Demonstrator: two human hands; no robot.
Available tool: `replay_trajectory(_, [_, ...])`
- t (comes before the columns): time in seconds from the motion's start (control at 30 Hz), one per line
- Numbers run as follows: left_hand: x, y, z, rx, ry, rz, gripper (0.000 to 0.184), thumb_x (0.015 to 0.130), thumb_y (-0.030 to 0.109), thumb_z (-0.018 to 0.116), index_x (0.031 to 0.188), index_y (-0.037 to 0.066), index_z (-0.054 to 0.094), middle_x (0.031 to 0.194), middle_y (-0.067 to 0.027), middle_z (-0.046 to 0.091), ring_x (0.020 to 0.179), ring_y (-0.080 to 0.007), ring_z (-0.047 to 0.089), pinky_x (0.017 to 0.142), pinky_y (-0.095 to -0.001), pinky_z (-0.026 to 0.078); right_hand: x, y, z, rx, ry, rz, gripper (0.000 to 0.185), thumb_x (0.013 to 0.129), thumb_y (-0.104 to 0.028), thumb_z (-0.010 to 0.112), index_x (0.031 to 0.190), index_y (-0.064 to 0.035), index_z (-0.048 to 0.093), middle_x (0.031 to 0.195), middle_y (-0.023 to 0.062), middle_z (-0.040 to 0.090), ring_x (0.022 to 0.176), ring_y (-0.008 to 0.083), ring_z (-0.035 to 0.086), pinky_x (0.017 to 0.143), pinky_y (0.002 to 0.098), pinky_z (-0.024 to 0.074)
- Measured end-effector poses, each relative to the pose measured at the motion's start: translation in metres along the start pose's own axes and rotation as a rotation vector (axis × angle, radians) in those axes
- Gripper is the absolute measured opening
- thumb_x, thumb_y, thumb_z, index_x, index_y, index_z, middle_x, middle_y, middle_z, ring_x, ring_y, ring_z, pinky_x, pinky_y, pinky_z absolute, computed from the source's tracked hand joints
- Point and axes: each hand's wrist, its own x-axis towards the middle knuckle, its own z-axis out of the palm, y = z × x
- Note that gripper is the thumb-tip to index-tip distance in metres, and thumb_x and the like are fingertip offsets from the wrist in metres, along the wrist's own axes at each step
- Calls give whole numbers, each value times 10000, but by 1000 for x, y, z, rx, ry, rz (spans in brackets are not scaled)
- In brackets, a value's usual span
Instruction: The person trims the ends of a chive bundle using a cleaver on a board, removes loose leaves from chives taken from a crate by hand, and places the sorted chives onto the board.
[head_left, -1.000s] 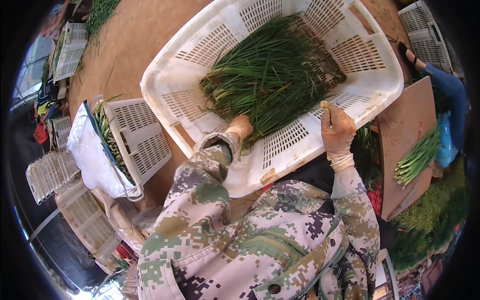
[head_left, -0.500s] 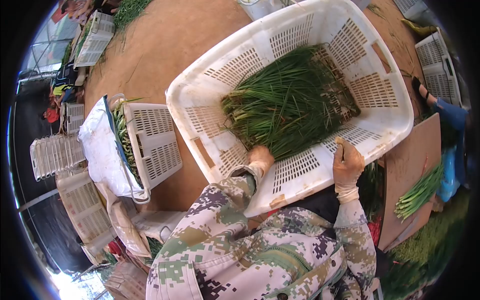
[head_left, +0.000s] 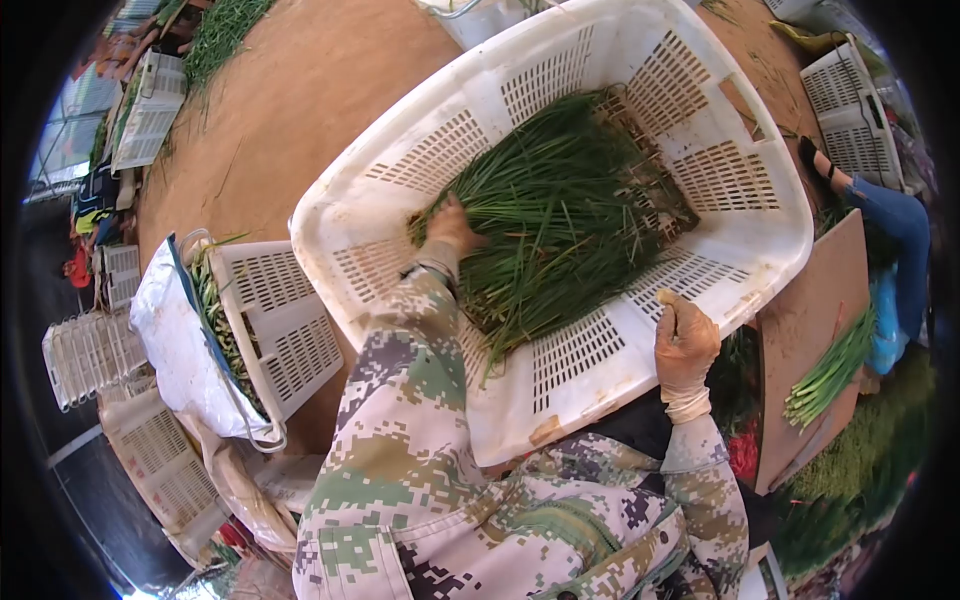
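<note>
Greens [head_left: 570, 205] in basket [head_left: 345, 212] are being touched by left hand [head_left: 453, 230], grip indeterminable; right hand [head_left: 687, 345] is being held clenched.

White perforated basket [head_left: 510, 425], loaded.
Green stalks [head_left: 570, 220] lie spread in a loose mat inside; brown board [head_left: 795, 320] to the right carries a smaller green bunch [head_left: 830, 380], laid slantwise.

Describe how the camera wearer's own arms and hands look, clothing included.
Both the left sleeve and right sleeve are long, with a blocky digital-camouflage print: green, brown and dark patches on a pale ground. The right hand seems to wear a thin, see-through glove, its wrinkled cuff at the wrist. Whether the left hand is gloved, I can't tell.
</note>
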Motion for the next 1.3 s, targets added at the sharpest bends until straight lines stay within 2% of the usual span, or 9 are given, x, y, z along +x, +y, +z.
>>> replay_trajectory(0.3, [-28,44,132,337,344,-268,1121,687,446,849,1494,-43,241,1202,-160,572,1060,-291,604,937,-415,493,1,-5,0,30,20,1,186,817,9,654,982,-70,684,874,105,719,760,303,681,703,390,530])
replay_trajectory(0.47, [-42,39,46,69,5,-194,865,824,243,737,1503,-6,263,1170,-152,598,1016,-320,650,808,-436,566,2,-2,1,50,60,-9,166,820,2,650,966,-65,690,878,104,716,768,303,683,701,391,532])
replay_trajectory(0.5, [-49,41,43,82,85,-189,739,834,191,703,1472,30,366,1036,-123,658,960,-265,674,785,-391,560,3,-2,1,49,52,-18,171,816,0,651,970,-65,691,879,103,715,769,303,684,700,392,534])
replay_trajectory(0.6, [-21,29,93,298,177,-216,868,797,215,735,1519,56,280,1044,-138,661,911,-257,690,773,-400,556,2,2,3,43,53,8,180,809,-31,665,982,-74,693,882,97,711,778,299,683,706,395,528])
replay_trajectory(0.63, [-38,42,63,236,10,-204,925,791,215,742,1535,52,219,1180,-205,635,958,-307,691,800,-448,555,0,1,1,27,53,10,179,812,-47,669,986,-81,693,880,92,710,781,296,682,709,395,521])
replay_trajectory(0.73, [-41,39,41,224,-27,-124,874,807,190,709,1530,49,239,1144,-193,673,971,-320,696,819,-447,547,-1,4,4,24,62,38,175,821,-92,674,995,-102,694,874,83,706,781,292,675,711,397,503])
replay_trajectory(0.8, [-42,39,5,216,-134,-107,746,835,194,667,1487,49,333,1174,-141,681,1039,-289,684,899,-431,513,-1,4,3,10,29,32,175,819,-90,672,992,-106,695,867,88,703,766,298,669,699,403,499])
replay_trajectory(0.93, [-34,16,-54,150,-65,-63,455,789,192,701,1205,41,598,1221,-218,637,1166,-336,612,958,-420,502,-2,6,5,28,54,45,165,819,-88,668,981,-105,694,858,87,700,750,301,664,689,406,494])
replay_trajectory(1.3, [-43,-8,-76,-137,-230,-120,765,549,222,865,1238,15,607,1236,-213,634,1196,-320,592,992,-377,488,-4,8,8,56,60,57,161,826,-89,671,984,-114,689,836,70,688,752,288,663,677,407,485])
